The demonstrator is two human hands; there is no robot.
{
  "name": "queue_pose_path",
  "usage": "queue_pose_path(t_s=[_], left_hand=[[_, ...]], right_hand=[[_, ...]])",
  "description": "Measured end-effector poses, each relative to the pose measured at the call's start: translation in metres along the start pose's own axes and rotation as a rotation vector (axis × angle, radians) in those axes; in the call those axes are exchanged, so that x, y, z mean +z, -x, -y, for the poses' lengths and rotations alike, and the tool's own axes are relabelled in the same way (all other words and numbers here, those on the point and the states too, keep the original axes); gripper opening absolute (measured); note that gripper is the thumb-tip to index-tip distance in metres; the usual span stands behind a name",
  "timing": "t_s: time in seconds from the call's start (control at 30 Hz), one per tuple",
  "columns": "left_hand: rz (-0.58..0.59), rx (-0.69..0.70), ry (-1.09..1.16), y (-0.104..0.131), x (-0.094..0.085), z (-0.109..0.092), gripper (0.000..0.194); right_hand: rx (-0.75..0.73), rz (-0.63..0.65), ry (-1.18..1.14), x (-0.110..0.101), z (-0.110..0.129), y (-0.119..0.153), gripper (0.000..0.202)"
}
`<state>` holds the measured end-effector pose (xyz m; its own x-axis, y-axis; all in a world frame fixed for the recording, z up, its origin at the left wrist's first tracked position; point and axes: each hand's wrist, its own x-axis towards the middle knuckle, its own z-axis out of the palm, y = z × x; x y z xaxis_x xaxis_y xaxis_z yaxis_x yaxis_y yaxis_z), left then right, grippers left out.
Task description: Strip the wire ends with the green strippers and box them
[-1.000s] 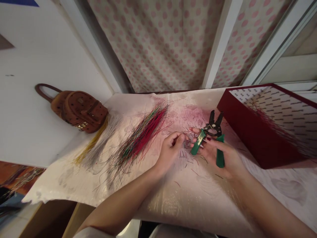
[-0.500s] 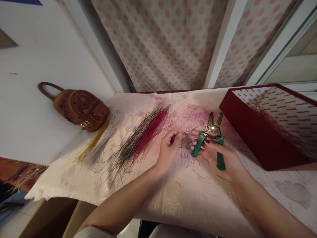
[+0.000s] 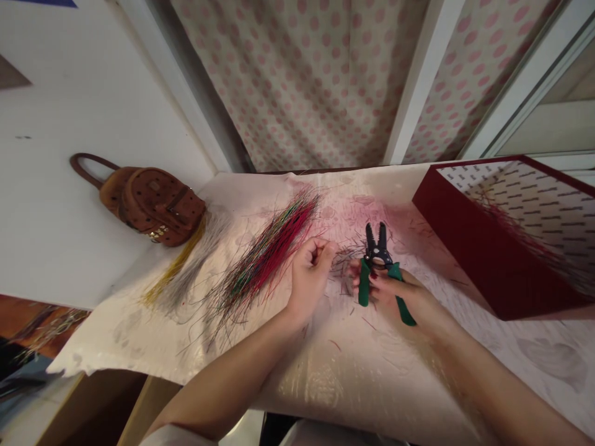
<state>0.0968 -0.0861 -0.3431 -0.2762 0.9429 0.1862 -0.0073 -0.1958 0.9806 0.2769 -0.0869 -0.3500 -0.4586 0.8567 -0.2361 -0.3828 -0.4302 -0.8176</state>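
My right hand [image 3: 395, 291] holds wire strippers [image 3: 380, 257] by their green handles, which are spread apart; the dark jaws stand apart and point away from me. My left hand [image 3: 312, 272] is closed in a pinch just left of the tool, and whatever lies between its fingers is too small to make out. Beside that hand, a bundle of thin wires [image 3: 274, 248] in red, green and dark colours lies slantwise on the covered table. Short wire scraps [image 3: 344, 263] are scattered under and between my hands.
At the right stands an open dark red box [image 3: 465, 254] with more thin wires inside. A brown backpack [image 3: 158, 204] leans at the far left by the wall. Yellow wires [image 3: 174, 269] and grey wires [image 3: 198, 257] lie in front of it. A dotted curtain [image 3: 316, 87] hangs behind the table.
My right hand has moved left with the wire strippers, turning them so the jaws look darker. My left hand has shifted slightly left and stays pinched.
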Motion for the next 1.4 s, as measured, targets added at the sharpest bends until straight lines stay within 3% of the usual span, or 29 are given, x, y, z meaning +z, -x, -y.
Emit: queue_pose_path(t_s=[0.27,0.57,1.4], left_hand=[[-0.018,0.051,-0.066,0.004,0.002,-0.012,0.023],[0.033,0.071,-0.097,0.007,0.001,-0.007,0.026],[0.002,0.284,-0.28,0.007,-0.002,-0.002,0.025]], right_hand=[[0.068,0.055,0.119,-0.001,-0.011,-0.002,0.037],[0.103,0.04,0.179,0.006,-0.007,0.001,0.035],[0.122,0.004,0.308,0.009,-0.008,0.003,0.043]])
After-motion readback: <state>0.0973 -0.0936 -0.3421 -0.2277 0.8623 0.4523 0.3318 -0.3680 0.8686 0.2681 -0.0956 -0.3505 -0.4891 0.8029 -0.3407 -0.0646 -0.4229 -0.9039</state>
